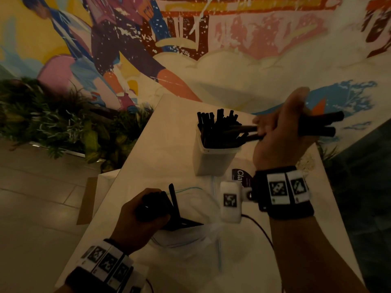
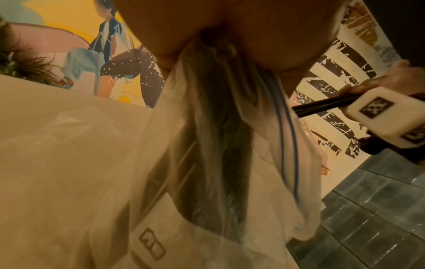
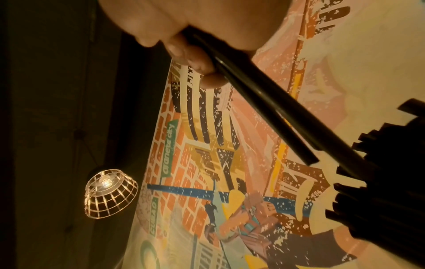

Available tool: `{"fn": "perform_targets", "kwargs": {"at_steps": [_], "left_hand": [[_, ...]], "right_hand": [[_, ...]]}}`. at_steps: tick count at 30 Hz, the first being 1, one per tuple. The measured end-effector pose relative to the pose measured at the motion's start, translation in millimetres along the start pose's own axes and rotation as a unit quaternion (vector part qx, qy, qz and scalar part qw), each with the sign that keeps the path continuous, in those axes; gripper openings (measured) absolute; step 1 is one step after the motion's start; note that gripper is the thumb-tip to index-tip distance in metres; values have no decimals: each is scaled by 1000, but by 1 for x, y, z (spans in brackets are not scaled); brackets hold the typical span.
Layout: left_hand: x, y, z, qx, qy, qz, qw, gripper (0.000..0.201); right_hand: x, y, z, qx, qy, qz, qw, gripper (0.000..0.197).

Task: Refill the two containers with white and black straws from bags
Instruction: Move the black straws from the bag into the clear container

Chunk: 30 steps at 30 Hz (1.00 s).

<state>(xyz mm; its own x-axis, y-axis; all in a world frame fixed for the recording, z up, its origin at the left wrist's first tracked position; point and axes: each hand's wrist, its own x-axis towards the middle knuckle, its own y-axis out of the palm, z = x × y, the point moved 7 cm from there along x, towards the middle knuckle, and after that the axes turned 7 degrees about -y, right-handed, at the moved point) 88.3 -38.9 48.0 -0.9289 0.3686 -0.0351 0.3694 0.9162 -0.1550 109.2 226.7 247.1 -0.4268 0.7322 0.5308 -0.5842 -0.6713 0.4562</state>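
Right hand [image 1: 281, 132] grasps black straws [image 1: 317, 124] at the white container [image 1: 213, 159]; left hand [image 1: 141, 216] clutches a clear bag [image 2: 207, 163].

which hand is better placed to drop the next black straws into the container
Right. The right hand already grips a bundle of black straws beside the container, while the left hand grips the bag.

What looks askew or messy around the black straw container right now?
Inside the white container, the black straws splay at mixed angles instead of standing straight. The right hand holds its bundle nearly horizontal across the rim. Nothing appears spilled on the table.
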Motion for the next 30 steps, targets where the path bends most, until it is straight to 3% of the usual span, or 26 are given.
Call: {"fn": "perform_targets", "kwargs": {"at_steps": [4,8,13,17,20,25,30], "left_hand": [[-1,0,-3,-5,1,-7,1000,41],[0,-1,-4,0,3,-8,1000,42],[0,-2,-1,0,-7,-9,1000,43],[0,-2,0,-7,-12,-9,1000,44],[1,-3,-1,-1,-11,-13,1000,44],[0,-2,-4,-5,-7,-10,1000,43],[-2,-4,-1,2,-6,-14,1000,44]], "right_hand": [[15,-4,-42,-58,29,-13,998,46],[14,-8,-79,-145,62,26,987,53],[23,-8,-67,-118,28,20,992,44],[16,-8,-67,-157,11,35,987,45],[21,-10,-58,-121,-10,25,992,48],[18,-8,-75,-170,28,62,983,58],[27,-12,-69,-137,6,24,990,47]]}}
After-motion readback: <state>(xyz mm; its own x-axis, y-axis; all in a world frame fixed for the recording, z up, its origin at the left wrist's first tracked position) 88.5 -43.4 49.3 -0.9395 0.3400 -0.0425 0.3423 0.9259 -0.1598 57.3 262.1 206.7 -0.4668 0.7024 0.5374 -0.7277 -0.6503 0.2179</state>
